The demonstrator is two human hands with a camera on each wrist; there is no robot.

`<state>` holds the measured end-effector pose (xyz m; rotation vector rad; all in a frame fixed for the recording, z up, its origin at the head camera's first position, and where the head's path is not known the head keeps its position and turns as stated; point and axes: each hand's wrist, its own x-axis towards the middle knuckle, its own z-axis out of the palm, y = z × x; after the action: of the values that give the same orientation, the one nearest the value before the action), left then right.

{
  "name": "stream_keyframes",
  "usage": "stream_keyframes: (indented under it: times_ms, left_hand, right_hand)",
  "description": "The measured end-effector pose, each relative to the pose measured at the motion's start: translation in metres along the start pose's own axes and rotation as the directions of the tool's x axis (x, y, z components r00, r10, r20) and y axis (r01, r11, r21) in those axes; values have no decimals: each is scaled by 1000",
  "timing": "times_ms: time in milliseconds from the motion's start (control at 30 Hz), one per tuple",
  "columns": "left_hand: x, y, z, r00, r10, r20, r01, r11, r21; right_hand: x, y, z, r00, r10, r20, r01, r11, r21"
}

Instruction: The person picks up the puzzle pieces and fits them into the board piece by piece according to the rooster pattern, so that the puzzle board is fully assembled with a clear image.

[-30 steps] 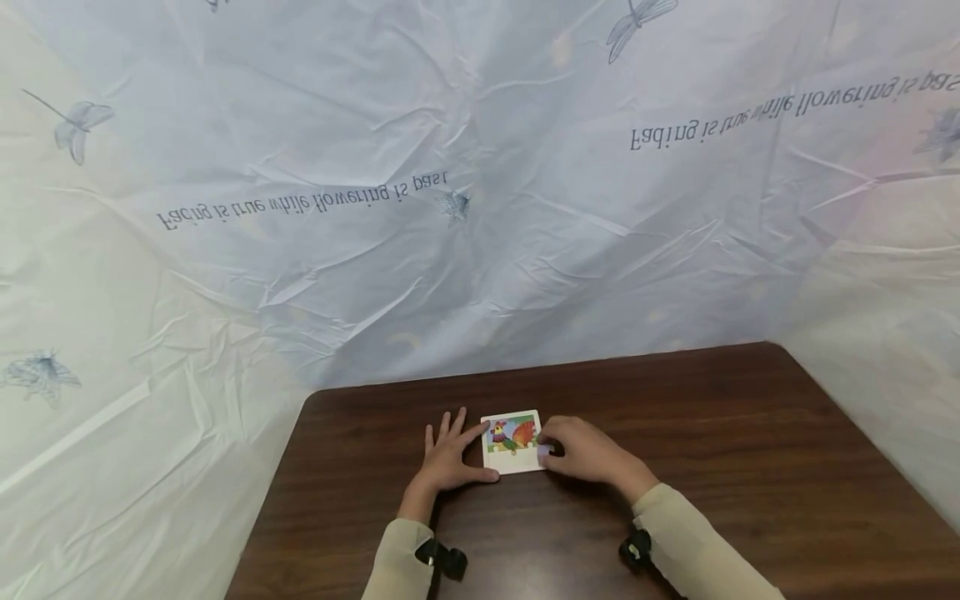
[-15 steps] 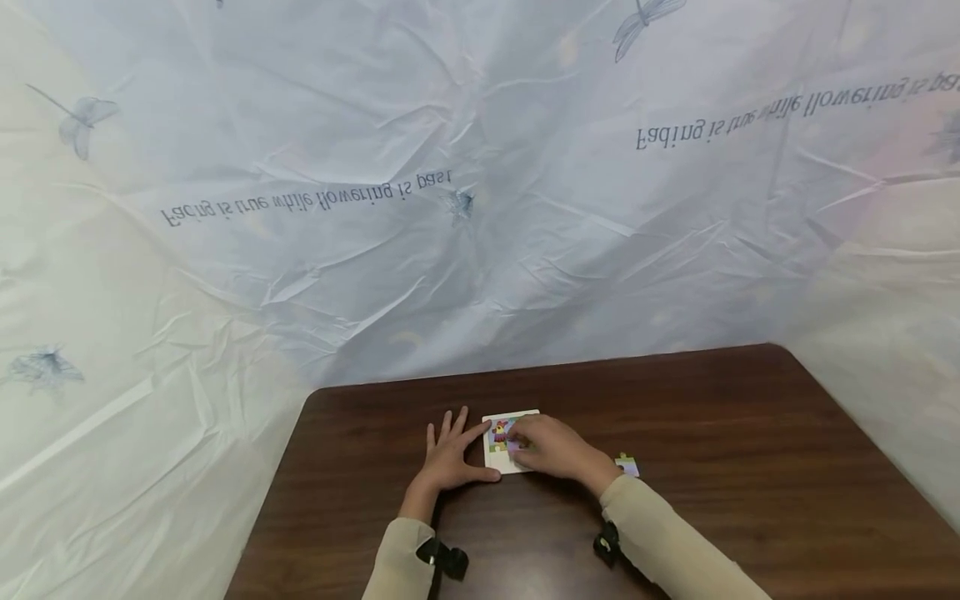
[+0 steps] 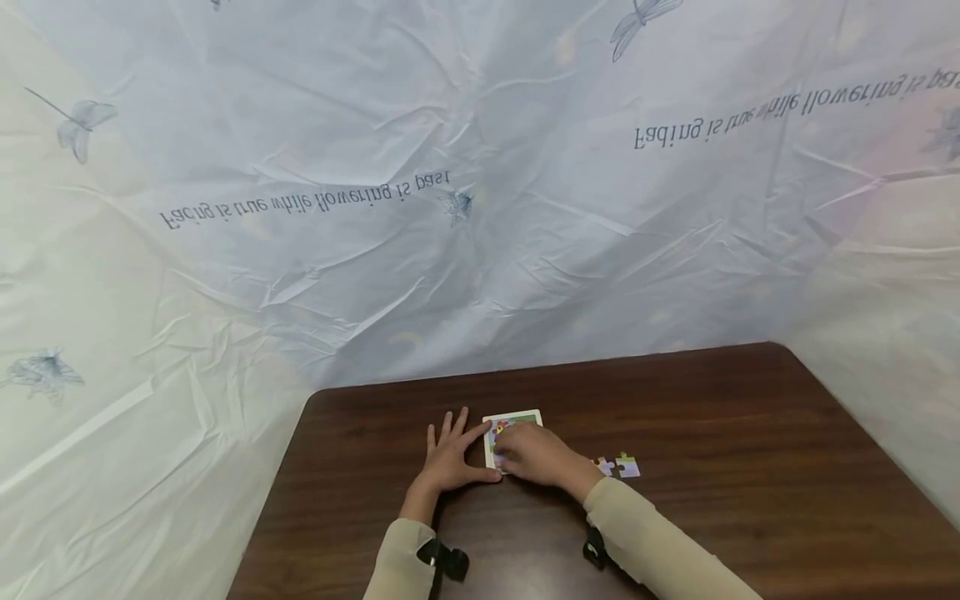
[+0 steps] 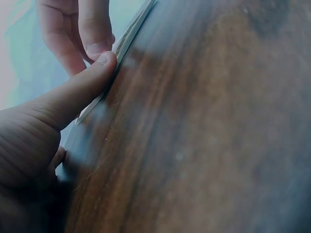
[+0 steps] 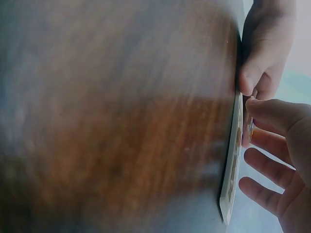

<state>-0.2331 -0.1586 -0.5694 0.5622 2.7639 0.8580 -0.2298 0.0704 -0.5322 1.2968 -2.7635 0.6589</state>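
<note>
A small white-framed jigsaw board (image 3: 512, 415) with a colourful bird picture lies on the table, partly covered by my right hand. My left hand (image 3: 448, 462) is spread flat beside it, straight index finger and thumb touching its left edge and near corner. In the left wrist view the left thumb (image 4: 92, 80) presses along the board's edge. Over the board's near left part, my right hand (image 3: 534, 454) pinches a jigsaw piece (image 5: 250, 127) between thumb and index finger, most of it hidden; the other fingers are loosely bent.
Two loose jigsaw pieces, one lilac and green (image 3: 627, 465) and one partly behind the right forearm (image 3: 604, 467), lie on the brown wooden table (image 3: 712, 417). A wrinkled printed white sheet (image 3: 375, 275) hangs behind and at both sides.
My right hand has moved left from the board's right edge to above its near left part. Loose pieces formerly behind the right arm now show. The left hand stays in place.
</note>
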Motion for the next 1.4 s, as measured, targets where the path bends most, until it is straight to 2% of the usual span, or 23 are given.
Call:
stream_keyframes:
  times_ms: [400, 967, 1400]
  left_hand:
    - [1, 1, 0, 1000, 6, -2, -6, 1000, -24]
    - [1, 0, 0, 1000, 3, 25, -2, 999, -46]
    - [0, -2, -1, 1000, 1, 24, -1, 999, -34]
  right_hand:
    - [2, 1, 5, 1000, -14, -9, 13, 999, -50]
    - [-3, -4, 2, 996, 52, 70, -51, 998, -20]
    - [-3, -4, 2, 994, 50, 102, -48, 999, -18]
